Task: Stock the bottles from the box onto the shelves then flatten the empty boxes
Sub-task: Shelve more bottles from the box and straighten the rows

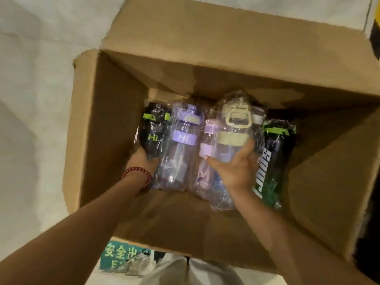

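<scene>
Both hands deep in box. Left hand grips black bottle, right hand clamps cream-lidded bottle. Risk: slick plastic wrap, bottle may slip on lift.

Green floor sign, red bracelet

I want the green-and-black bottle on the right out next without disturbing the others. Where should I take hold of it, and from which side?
Take the green-and-black bottle around its mid-body, coming from above. It lies on its side along the box's right wall, cap away from you, so its upper flank is exposed. The right hand, now gripping the cream-lidded bottle beside it, is nearest. Its wrap looks slippery, so close the grip fully.
</scene>
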{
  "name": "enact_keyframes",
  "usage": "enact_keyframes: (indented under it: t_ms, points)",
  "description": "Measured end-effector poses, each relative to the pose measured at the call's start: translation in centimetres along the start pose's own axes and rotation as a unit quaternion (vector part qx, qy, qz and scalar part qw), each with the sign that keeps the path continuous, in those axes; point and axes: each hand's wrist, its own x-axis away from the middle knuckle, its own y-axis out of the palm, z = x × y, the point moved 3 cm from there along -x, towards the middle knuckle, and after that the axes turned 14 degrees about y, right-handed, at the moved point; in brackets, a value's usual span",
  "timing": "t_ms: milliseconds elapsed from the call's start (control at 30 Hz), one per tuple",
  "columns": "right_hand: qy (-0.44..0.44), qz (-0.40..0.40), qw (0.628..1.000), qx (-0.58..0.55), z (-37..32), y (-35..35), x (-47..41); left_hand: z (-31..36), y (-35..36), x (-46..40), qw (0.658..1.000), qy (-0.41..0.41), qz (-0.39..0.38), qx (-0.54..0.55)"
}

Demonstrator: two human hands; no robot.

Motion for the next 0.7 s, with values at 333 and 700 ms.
enact_keyframes:
  t_ms: [333, 700]
  points:
    - [-0.016, 0.058, 0.997, -0.045, 1.2, 1.3, -1.2, -1.1, 1.5, -2.3, 0.996, 0.019, 0.038, -0.073]
    - [0.036, -0.097, 0.984, -0.143, 1.5, -0.7, -2.2, -0.5, 0.5, -1.2, 0.997, -0.041, 0.009, 0.058]
